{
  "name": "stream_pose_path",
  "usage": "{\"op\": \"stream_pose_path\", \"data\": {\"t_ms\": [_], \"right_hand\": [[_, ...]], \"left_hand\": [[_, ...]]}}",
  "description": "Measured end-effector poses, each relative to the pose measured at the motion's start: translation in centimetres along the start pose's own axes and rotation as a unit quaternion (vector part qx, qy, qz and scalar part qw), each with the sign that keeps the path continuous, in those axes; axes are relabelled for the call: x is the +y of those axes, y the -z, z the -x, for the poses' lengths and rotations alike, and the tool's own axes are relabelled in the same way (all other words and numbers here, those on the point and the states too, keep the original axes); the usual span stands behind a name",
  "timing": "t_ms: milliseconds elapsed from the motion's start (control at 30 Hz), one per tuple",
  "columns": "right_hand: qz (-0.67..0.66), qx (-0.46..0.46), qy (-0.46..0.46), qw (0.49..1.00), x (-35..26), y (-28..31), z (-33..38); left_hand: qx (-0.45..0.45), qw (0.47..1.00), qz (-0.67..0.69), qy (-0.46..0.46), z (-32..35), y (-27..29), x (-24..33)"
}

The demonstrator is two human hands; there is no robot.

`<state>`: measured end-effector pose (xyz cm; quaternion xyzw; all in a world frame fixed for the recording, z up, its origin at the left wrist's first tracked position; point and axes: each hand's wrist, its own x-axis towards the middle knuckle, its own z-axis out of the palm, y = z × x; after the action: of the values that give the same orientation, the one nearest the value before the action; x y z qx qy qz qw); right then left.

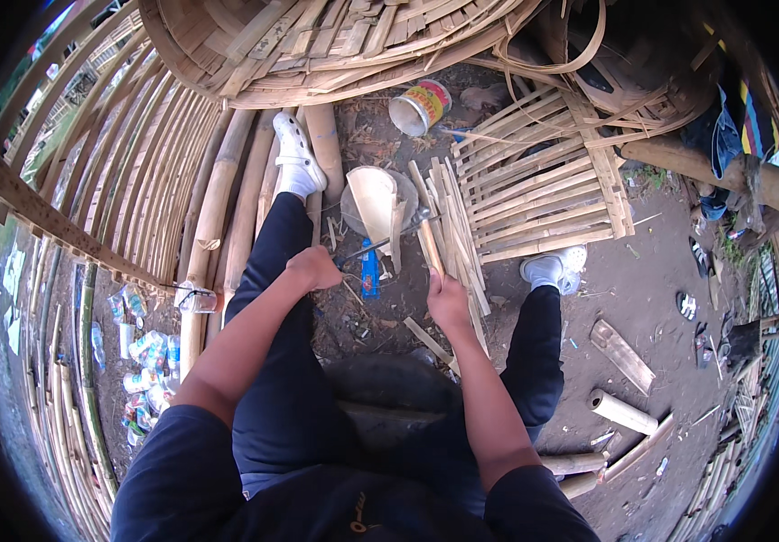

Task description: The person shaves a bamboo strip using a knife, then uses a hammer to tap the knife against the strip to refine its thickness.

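My left hand (314, 268) is closed at the near end of a thin dark blade-like tool (367, 248). The tool slants up and to the right. My right hand (448, 303) is closed round a short pale wooden stick (429, 246) that points away from me. The stick's far end meets the dark tool; whether they are joined I cannot tell. Just beyond, a broad split bamboo piece (373, 200) leans over a round grey block (349, 215). A blue packet (369, 269) lies between my hands. Long bamboo strips (458, 237) lie beside the stick.
A slatted bamboo panel (543, 185) lies to the right, near my shoe. Ahead are a tin bucket (421, 107) and a large woven basket (335, 86). Bamboo poles (218, 212) run along the left, near plastic bottles and cups (153, 354). Cut bamboo (622, 412) lies at right.
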<state>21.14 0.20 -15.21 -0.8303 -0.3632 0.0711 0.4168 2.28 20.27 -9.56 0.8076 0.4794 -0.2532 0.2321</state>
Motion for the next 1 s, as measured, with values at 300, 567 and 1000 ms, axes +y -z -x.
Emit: {"op": "stream_pose_path", "data": {"t_ms": [300, 567, 1000], "right_hand": [[0.009, -0.077, -0.104, 0.992, -3.1, 5.5, 1.5], [-0.227, -0.071, -0.209, 0.949, -0.9, 7.6, 6.1], [-0.367, -0.099, -0.320, 0.868, -2.0, 9.7, 7.2]], "left_hand": [[-0.035, 0.999, -0.013, -0.029, 0.6, -1.5, 1.7], [-0.022, 0.997, 0.059, -0.038, 0.7, -4.8, 6.6], [-0.040, 0.977, 0.211, -0.005, -3.3, -9.6, 1.1]]}}
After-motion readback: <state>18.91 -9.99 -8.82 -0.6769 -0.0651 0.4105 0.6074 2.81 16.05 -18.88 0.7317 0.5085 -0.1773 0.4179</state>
